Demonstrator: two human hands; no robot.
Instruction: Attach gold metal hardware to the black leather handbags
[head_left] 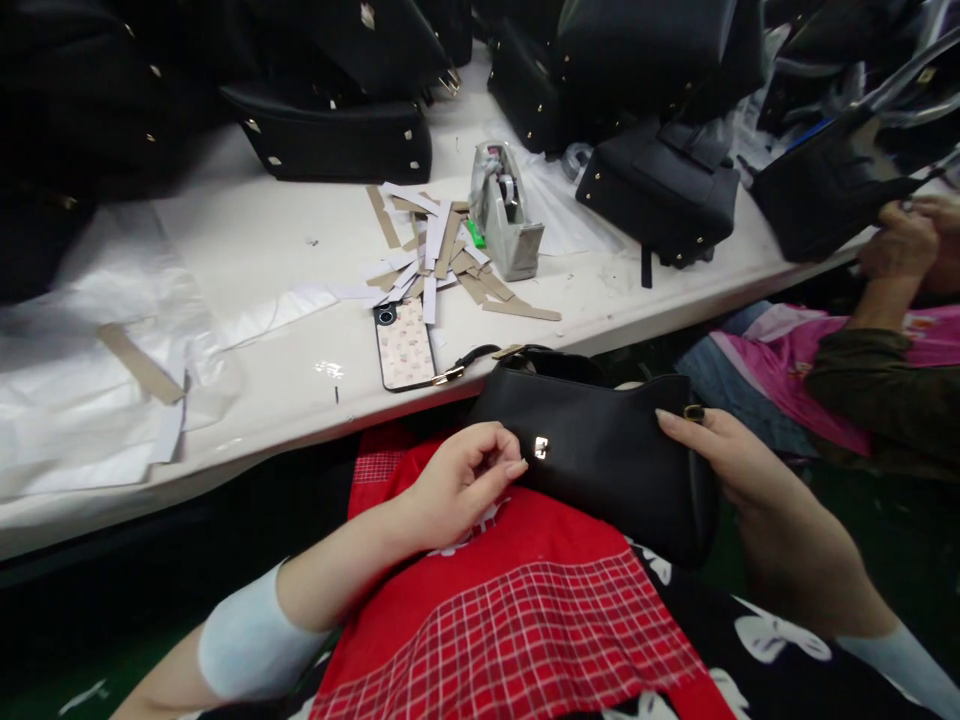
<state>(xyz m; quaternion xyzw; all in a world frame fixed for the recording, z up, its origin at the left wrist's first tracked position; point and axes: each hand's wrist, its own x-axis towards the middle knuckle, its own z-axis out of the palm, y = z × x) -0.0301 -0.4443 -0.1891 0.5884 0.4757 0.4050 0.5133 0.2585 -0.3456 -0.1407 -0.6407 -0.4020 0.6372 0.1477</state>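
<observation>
A black handbag [600, 460] rests on my lap against the table edge, with a small gold clasp [541, 447] on its front and a strap with a gold buckle [448, 375] trailing onto the table. My right hand [731, 455] grips the bag's right end, thumb on the front by a side ring and the other fingers behind. Just left of the clasp, my left hand [472, 475] is closed with its fingers curled and thumb and fingertip together. Whatever lies between those fingertips, if anything, is too small to see.
On the white table [255, 240] lie a phone [405, 345], scattered cardboard and paper strips [442, 250], a tape dispenser [506, 215] and plastic sheeting [112, 400]. Several black bags [337, 135] line the back. A co-worker's hands [904, 240] hold another bag at right.
</observation>
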